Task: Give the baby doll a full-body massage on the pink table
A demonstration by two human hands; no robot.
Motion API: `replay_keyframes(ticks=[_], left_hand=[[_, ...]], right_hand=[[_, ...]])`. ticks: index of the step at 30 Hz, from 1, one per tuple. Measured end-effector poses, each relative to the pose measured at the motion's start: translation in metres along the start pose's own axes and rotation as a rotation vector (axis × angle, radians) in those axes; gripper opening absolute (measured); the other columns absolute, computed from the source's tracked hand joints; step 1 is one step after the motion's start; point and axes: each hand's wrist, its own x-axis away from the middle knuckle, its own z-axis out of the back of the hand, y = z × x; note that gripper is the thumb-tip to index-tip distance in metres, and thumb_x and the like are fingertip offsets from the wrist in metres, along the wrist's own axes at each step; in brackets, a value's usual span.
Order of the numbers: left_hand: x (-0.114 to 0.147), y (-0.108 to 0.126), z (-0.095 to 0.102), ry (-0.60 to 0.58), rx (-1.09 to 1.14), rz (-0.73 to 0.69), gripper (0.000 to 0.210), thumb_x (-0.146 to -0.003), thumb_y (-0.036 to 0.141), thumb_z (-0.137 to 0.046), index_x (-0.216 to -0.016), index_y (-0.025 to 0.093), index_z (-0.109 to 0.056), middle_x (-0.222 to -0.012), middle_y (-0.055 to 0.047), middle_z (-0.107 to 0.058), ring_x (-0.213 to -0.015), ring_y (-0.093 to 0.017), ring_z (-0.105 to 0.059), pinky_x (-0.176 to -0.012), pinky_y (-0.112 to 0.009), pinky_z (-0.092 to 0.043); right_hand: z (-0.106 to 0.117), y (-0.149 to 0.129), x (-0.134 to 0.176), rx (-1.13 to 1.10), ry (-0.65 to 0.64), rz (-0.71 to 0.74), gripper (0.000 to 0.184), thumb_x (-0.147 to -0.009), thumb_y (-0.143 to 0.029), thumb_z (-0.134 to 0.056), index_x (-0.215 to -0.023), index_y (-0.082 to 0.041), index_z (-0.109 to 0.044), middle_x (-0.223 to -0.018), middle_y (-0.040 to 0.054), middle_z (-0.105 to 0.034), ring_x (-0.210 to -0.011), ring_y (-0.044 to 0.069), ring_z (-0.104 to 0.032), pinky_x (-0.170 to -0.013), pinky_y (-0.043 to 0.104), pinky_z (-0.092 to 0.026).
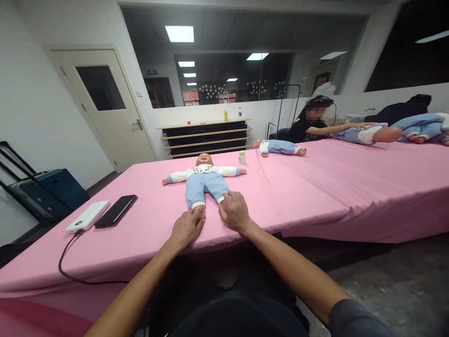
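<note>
Fingers [228, 204] curled low on doll's legs [196, 188], forearms [150, 274] stretched forward.

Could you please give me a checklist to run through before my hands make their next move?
1. Doll lying face up: ok.
2. Left hand and right hand each at one of its feet: ok.
3. Firmness of either hold: cannot tell from this view.
4. Bottle standing upright: ok.
5. Phone and power bank apart from the doll: ok.
6. Cable wholly on the table: not ok, it runs over the front edge.
</note>
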Motion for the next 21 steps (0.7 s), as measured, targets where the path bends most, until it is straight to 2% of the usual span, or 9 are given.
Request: replay_keyframes(ticks=[3,7,9,11,13,16,19,21], left_hand=[[-0.008,-0.009,-0.006,0.050,0.267,0.031,0.044,-0.088,0.039,-0.054,-0.130,0.029,-0.059,-0.102,-0.008,-0.064,-0.092,-0.024,-0.061,-0.085,-0.038,-0.047],[-0.014,-0.023,-0.008,0.109,0.809,0.153,0.053,-0.073,0.041,-0.073,-0.122,0.023,-0.067,-0.114,-0.007,-0.067,-0.102,-0.026,-0.062,-0.093,-0.040,-0.048],[-0.015,-0.025,-0.007,0.134,1.041,0.224,0.059,-0.068,0.040,-0.079,-0.122,0.019,-0.066,-0.113,-0.008,-0.069,-0.102,-0.026,-0.063,-0.095,-0.041,-0.048],[-0.014,-0.021,-0.005,0.157,1.209,0.265,0.061,-0.067,0.040,-0.080,-0.122,0.017,-0.065,-0.110,-0.007,-0.069,-0.100,-0.024,-0.063,-0.095,-0.041,-0.050],[-0.012,-0.015,-0.003,0.161,1.351,0.288,0.059,-0.069,0.042,-0.079,-0.122,0.018,-0.064,-0.110,-0.007,-0.068,-0.100,-0.023,-0.063,-0.094,-0.040,-0.051],[-0.009,-0.007,-0.002,0.107,1.577,0.296,0.052,-0.076,0.044,-0.074,-0.122,0.023,-0.063,-0.119,-0.007,-0.064,-0.105,-0.021,-0.062,-0.094,-0.038,-0.053],[-0.008,-0.006,-0.001,0.065,1.729,0.307,0.044,-0.081,0.041,-0.071,-0.121,0.025,-0.061,-0.122,-0.006,-0.062,-0.106,-0.019,-0.062,-0.092,-0.036,-0.055],[-0.009,-0.009,-0.003,0.044,1.802,0.301,0.042,-0.084,0.039,-0.069,-0.122,0.026,-0.059,-0.123,-0.006,-0.061,-0.105,-0.018,-0.062,-0.090,-0.034,-0.055]], right_hand=[[-0.001,-0.010,-0.004,-0.117,-0.030,0.199,0.034,-0.093,-0.028,-0.044,-0.121,-0.012,-0.055,-0.104,0.0148,-0.056,-0.096,0.026,-0.048,-0.086,0.039,-0.039],[-0.014,-0.039,-0.018,-0.201,-0.063,0.290,0.030,-0.096,-0.033,-0.042,-0.115,-0.015,-0.057,-0.098,0.0112,-0.056,-0.090,0.023,-0.050,-0.078,0.034,-0.040],[-0.022,-0.054,-0.024,-0.226,-0.047,0.322,0.029,-0.098,-0.032,-0.039,-0.110,-0.015,-0.058,-0.095,0.0104,-0.057,-0.089,0.023,-0.050,-0.078,0.034,-0.040],[-0.029,-0.066,-0.026,-0.263,-0.029,0.295,0.030,-0.100,-0.032,-0.036,-0.109,-0.015,-0.059,-0.096,0.0104,-0.056,-0.089,0.022,-0.050,-0.078,0.033,-0.040],[-0.034,-0.072,-0.025,-0.306,-0.024,0.178,0.032,-0.101,-0.036,-0.036,-0.110,-0.016,-0.058,-0.098,0.0103,-0.055,-0.089,0.021,-0.050,-0.077,0.032,-0.041],[-0.037,-0.072,-0.021,-0.372,-0.041,0.009,0.034,-0.101,-0.041,-0.036,-0.115,-0.020,-0.059,-0.098,0.0082,-0.052,-0.089,0.020,-0.050,-0.079,0.031,-0.043],[-0.037,-0.069,-0.020,-0.420,-0.070,-0.007,0.035,-0.101,-0.040,-0.038,-0.124,-0.023,-0.057,-0.101,0.0078,-0.050,-0.094,0.020,-0.050,-0.084,0.032,-0.044],[-0.039,-0.068,-0.020,-0.436,-0.078,0.019,0.041,-0.099,-0.043,-0.044,-0.135,-0.024,-0.051,-0.106,0.0094,-0.050,-0.100,0.022,-0.050,-0.089,0.036,-0.045]])
